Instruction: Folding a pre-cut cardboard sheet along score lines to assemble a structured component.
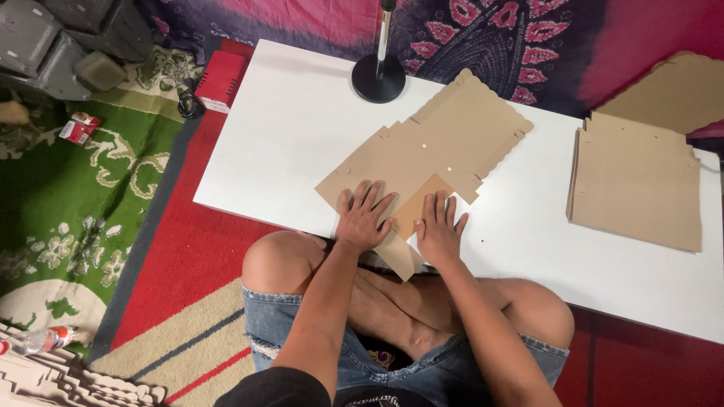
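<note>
Cardboard sheet [422,154], cut flat and lying mid-frame on the white table [286,128], has one flap folded over near its lower edge, so both the left hand [363,217] and right hand [440,228], fingers spread flat, should probably press evenly along the crease.

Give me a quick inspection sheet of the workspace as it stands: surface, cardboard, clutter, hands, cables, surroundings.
Surface: low white table, flat, with bare areas.
Job's things: flat cardboard box blank with scalloped edges lies unfolded; one flap is folded over near the table's front edge.
Clutter: stack of flat cardboard blanks at the right; black round stand base with a pole at the back.
Hands: left hand and right hand press flat on the blank, fingers spread, holding nothing.
Cables: black cable on the floor beside the red box.
Surroundings: patterned rugs, plastic bottle, small red pack, grey object, patterned cloth.
</note>
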